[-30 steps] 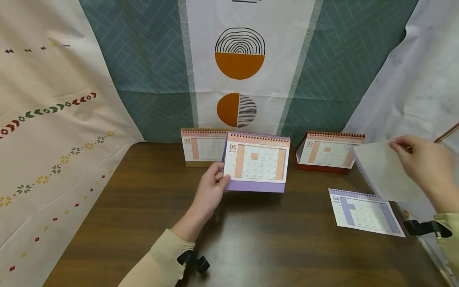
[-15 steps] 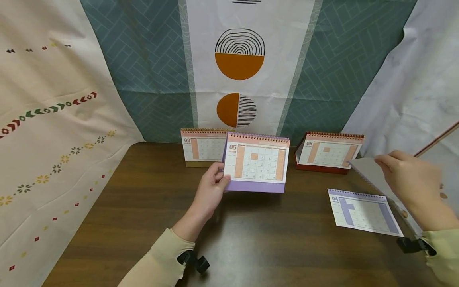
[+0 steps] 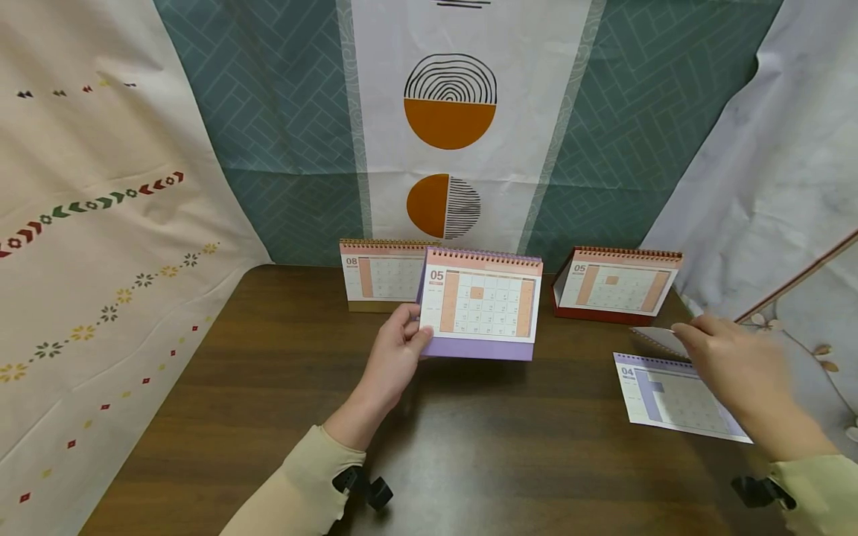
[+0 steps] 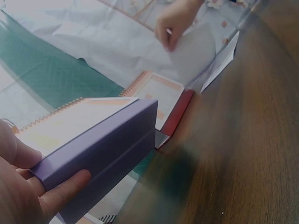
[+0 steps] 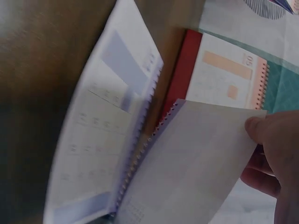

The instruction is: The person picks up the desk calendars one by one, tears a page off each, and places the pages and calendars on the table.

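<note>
My left hand (image 3: pixel 387 365) grips the lower left edge of a purple desk calendar (image 3: pixel 477 350), its page showing 05. In the left wrist view the fingers wrap round the purple base (image 4: pixel 105 144). At the right, my right hand (image 3: pixel 740 372) pinches a loose calendar page (image 5: pixel 187 158) by one edge; punched holes run along its opposite side. In the head view little of that page shows, the hand covering most of it. Below it on the table lies another torn-off page (image 3: pixel 677 398), marked 04 with purple columns.
A red-based desk calendar (image 3: pixel 617 286) showing 05 stands behind the pages, close to the held one. A gold-based calendar (image 3: pixel 375 279) showing 08 stands behind the purple one, partly covered. Patterned cloth (image 3: pixel 288 149) hangs round the brown table (image 3: pixel 268 402).
My right hand has come down and a little left, bringing the pinched page from upright to tilted low over the 04 page. My left hand holds the purple calendar still.
</note>
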Motion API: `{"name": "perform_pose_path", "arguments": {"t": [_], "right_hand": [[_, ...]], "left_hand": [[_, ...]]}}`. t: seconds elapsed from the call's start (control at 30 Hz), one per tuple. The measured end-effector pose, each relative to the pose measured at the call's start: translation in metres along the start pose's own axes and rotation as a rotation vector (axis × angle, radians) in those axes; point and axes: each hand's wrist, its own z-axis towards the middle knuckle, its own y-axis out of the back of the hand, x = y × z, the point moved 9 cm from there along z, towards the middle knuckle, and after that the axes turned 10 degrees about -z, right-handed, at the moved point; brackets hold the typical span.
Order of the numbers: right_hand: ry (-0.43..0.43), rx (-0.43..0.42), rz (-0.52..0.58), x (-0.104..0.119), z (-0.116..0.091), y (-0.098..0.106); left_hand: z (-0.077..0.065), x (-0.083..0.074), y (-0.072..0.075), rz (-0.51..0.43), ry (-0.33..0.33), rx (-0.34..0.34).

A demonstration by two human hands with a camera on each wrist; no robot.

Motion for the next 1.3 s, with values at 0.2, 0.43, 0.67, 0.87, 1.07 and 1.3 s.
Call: {"name": "perform_pose_path", "arguments": {"t": [0.2,0.43,0.67,0.87,1.07,1.3], "right_hand": [[0.064,0.074,0.059,0.014,-0.014,-0.014],[0.057,0.162,0.111,0.021,-0.034,-0.028],[0.066,0.29,0.144,0.03,-0.055,-0.043],[0.057,0.405,0.174,0.036,-0.067,-0.057],[0.033,0.461,0.209,0.038,-0.076,-0.063],[-0.004,0.511,0.236,0.035,-0.08,-0.068]], "left_hand": [[0.0,-0.001,0.0,-0.003,0.006,-0.005],[-0.001,0.001,0.001,0.001,0.025,-0.005],[0.0,0.002,0.001,-0.001,0.028,-0.008],[-0.002,0.002,0.001,0.002,0.028,-0.009],[-0.002,0.001,0.001,-0.001,0.021,-0.009],[-0.001,0.002,0.002,-0.006,0.022,-0.015]]}}
